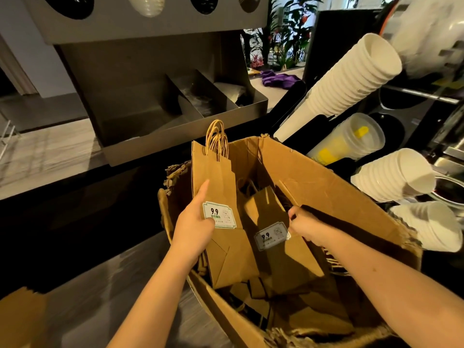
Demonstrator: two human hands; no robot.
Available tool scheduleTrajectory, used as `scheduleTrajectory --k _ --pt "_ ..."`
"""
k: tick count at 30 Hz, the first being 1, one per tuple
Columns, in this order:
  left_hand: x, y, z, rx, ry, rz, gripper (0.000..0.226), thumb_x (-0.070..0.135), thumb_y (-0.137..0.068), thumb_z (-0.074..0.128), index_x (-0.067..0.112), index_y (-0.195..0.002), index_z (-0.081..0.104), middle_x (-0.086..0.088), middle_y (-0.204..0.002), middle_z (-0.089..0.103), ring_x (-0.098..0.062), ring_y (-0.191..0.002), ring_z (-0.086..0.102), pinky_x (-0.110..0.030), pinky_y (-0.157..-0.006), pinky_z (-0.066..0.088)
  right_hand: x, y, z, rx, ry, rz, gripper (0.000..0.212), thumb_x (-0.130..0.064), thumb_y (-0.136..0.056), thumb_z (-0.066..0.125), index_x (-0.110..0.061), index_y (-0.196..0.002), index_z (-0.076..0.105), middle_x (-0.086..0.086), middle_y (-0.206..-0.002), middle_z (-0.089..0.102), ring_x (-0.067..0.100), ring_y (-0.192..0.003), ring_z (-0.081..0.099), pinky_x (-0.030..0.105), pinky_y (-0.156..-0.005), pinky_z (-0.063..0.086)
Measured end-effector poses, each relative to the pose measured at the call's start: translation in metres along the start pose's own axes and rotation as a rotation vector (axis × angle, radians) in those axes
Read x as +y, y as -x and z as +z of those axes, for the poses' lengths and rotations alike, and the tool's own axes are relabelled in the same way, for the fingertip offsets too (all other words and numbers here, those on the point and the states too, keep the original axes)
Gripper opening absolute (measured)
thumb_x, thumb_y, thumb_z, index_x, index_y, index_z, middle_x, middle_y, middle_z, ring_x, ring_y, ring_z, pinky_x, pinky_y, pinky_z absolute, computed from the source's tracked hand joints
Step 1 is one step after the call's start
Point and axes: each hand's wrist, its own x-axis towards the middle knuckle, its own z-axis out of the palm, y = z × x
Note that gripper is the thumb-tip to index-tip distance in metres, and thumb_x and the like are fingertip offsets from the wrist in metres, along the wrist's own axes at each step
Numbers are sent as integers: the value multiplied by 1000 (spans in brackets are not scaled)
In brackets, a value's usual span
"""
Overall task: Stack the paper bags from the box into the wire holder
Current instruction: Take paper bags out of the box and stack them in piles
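While the L hand (pixel 194 222) grips a flat bundle of paper bags (pixel 216 177) low on its left side, thumb on the front beside a white "9.9" label (pixel 219 214) and index finger stretched up along the edge, the bundle stands upright at the left-rear of the cardboard box (pixel 326 187), w/ its twisted handles (pixel 217 139) poking above the box rim. R hand (pixel 308 227) is down inside the box, fingers curled onto the right edge of a second bag (pixel 271 212) w/ the same label; that bag leans tilted over more loose bags lying in the box bottom. Box is open, flaps ragged. Behind it a steel organiser (pixel 175 116) w/ angled compartments stands on the counter (pixel 50 151), and a purple cloth (pixel 278 79) lies further back. To the right, stacks of white paper cups (pixel 351 74) and clear plastic cups (pixel 351 139) jut out sideways. A thin white wire frame (pixel 6 136) shows at the far left edge, too little in view to say what it is.
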Motion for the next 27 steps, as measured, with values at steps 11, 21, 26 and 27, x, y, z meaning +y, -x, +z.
scheduleTrajectory --k 11,21,26,27 --pt "4 -2 4 65 -55 -142 77 -5 -90 46 36 -149 19 -5 -126 59 -11 -72 61 -19 -46 43 -4 0 -18 91 -501 -58 40 -5 -93 47 -18 -131 42 10 -110 56 22 -92 50 30 -69 40" --pt "10 0 3 9 65 -71 79 -8 -88 50 33 -149 21 2 -148 38 -16 -132 41 -22 -90 43 -20 3 -1 -192 -699 -31 54 9 -92 46 -16 -140 38 9 -130 50 25 -123 46 40 -107 37" --pt "13 3 0 -7 130 -3 71 -4 -92 49 34 -148 24 15 -144 35 -3 -124 41 -11 -91 39 -27 15 -2 -348 -760 -140 48 9 -95 39 -18 -135 38 10 -132 48 20 -114 49 27 -83 43" --pt "14 4 0 -4 146 7 67 0 -94 47 33 -148 25 17 -139 36 3 -115 44 -4 -84 39 -28 15 -2 -364 -753 -150 46 8 -95 40 -20 -132 39 11 -133 49 20 -115 50 25 -80 44"
